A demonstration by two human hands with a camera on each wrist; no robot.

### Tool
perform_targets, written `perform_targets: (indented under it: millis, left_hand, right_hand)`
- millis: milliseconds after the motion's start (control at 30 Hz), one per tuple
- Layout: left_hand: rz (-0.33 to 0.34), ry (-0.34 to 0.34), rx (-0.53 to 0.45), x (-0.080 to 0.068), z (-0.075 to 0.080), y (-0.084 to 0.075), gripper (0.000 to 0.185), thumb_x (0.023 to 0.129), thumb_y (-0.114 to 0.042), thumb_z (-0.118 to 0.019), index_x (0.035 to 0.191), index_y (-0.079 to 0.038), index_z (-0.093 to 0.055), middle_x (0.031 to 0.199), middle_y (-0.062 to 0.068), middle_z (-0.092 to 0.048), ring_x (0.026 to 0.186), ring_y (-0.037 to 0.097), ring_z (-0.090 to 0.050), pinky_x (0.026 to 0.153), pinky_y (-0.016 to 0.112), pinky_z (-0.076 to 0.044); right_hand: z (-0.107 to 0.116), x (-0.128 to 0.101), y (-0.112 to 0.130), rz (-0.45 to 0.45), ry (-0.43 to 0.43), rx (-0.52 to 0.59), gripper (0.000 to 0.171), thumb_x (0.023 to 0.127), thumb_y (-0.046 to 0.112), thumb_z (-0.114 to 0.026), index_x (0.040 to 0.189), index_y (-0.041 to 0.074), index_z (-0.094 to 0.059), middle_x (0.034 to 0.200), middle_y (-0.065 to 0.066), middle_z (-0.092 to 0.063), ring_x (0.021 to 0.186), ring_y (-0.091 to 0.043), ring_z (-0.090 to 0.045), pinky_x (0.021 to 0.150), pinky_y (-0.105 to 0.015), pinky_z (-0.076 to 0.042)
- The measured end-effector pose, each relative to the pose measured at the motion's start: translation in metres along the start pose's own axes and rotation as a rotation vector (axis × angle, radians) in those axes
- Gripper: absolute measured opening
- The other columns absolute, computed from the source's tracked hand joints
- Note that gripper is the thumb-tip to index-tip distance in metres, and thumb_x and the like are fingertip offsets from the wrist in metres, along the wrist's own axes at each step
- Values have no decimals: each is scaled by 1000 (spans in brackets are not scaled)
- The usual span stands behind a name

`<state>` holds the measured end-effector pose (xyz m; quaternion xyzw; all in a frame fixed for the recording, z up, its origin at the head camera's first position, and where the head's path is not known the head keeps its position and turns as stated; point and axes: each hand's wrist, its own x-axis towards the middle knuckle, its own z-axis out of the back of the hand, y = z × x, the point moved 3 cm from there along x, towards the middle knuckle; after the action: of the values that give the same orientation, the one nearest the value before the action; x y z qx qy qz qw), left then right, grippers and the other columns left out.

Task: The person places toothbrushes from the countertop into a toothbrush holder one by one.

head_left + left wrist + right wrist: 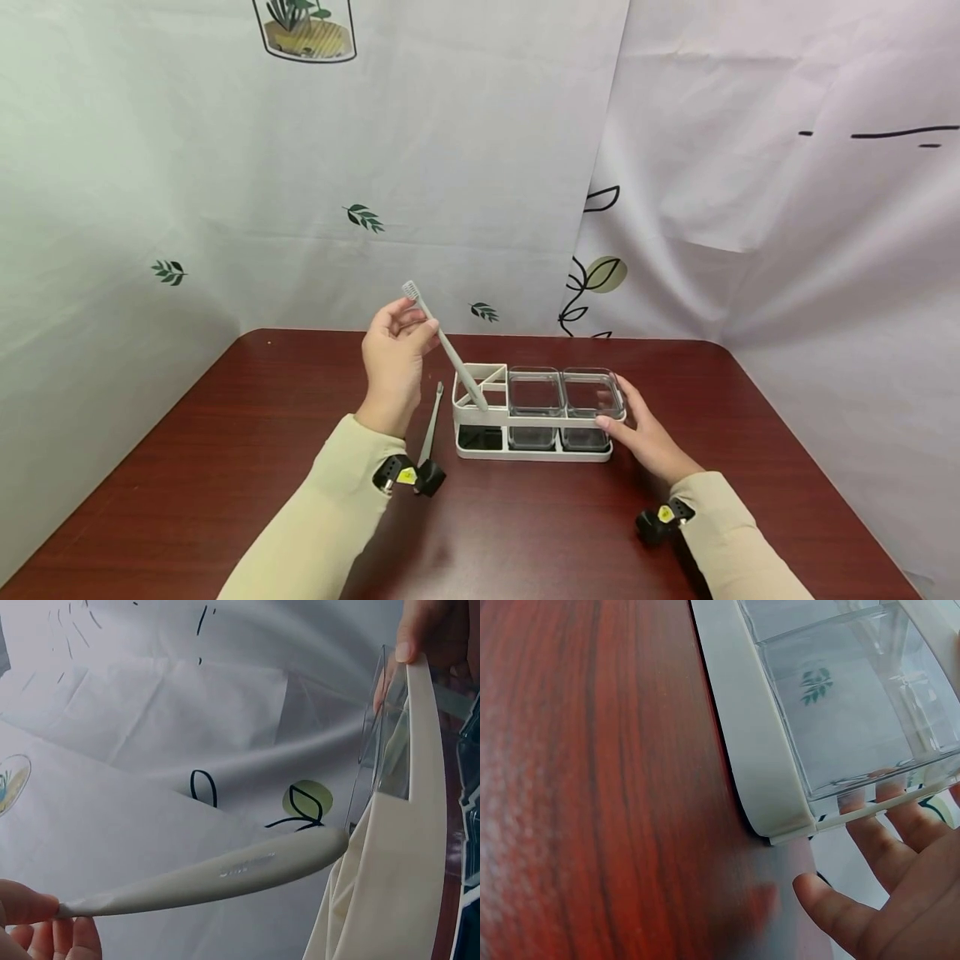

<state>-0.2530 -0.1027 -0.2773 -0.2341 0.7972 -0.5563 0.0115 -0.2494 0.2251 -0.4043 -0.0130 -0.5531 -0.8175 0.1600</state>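
My left hand [393, 346] pinches a pale grey toothbrush [444, 342] near its bristle end, and the handle tip slants down into the left compartment of a white organiser rack [480, 455]. The left wrist view shows the toothbrush handle [225, 874] reaching the white rack [405, 870]. My right hand [643, 433] rests against the rack's right end with straight fingers, beside two clear square cups [592, 393]. In the right wrist view my fingers [889, 851] touch the rack's corner [780, 817] below a clear cup [847, 712].
A second grey toothbrush [431, 429] lies on the dark red wooden table [225, 467] just left of the rack, next to my left wrist. White printed sheets [450, 167] hang behind the table and at both sides.
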Motion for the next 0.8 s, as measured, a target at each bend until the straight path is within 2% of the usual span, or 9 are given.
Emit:
perform_targets:
  millis: [300,500,700,800]
  left_hand:
    - [-103,-30,12,-3,-10,4,41,82,16,-62,120,4,-55,90,2,-57,80,9,-60,68,21,-55]
    - [-161,2,41,-8,-16,10,39,82,15,-63,119,5,-55,93,4,-58,82,10,-59,71,21,-54]
    - [-231,41,149,-14,-21,18,37,83,13,-63,118,6,-57,97,12,-61,87,15,-59,74,19,-52]
    - [-249,56,167,-17,-23,22,36,82,13,-64,116,8,-57,97,15,-61,86,14,-58,74,18,-51]
  right_hand:
    - [0,1,-1,-6,4,-18,75,96,18,-58,154,10,-11,142,-26,-38,131,-41,-38,90,-13,-40]
    - [0,1,-2,-15,7,-32,75,97,20,-58,154,11,-10,143,-26,-38,132,-40,-38,90,-13,-39]
    - [0,0,0,-6,5,-22,75,97,18,-58,154,9,-10,143,-26,-38,131,-41,-38,90,-12,-39]
    - [0,0,-1,-7,8,-23,75,97,18,-58,154,9,-9,143,-26,-37,132,-40,-37,90,-11,-38]
